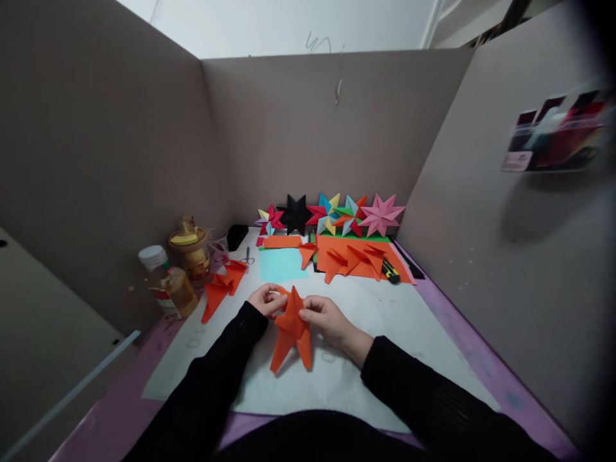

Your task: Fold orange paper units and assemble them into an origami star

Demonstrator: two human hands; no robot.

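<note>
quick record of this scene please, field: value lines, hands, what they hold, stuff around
left grip: closed on the left side of the folded orange paper piece
right grip: closed on its right side
piece shape: one point up, two legs toward the person
back row: black star, pink star, three multicoloured stars
mid-table: light blue paper
right of that: yellow-and-black cutter on orange paper
left side: scissors, white-capped bottle
</note>
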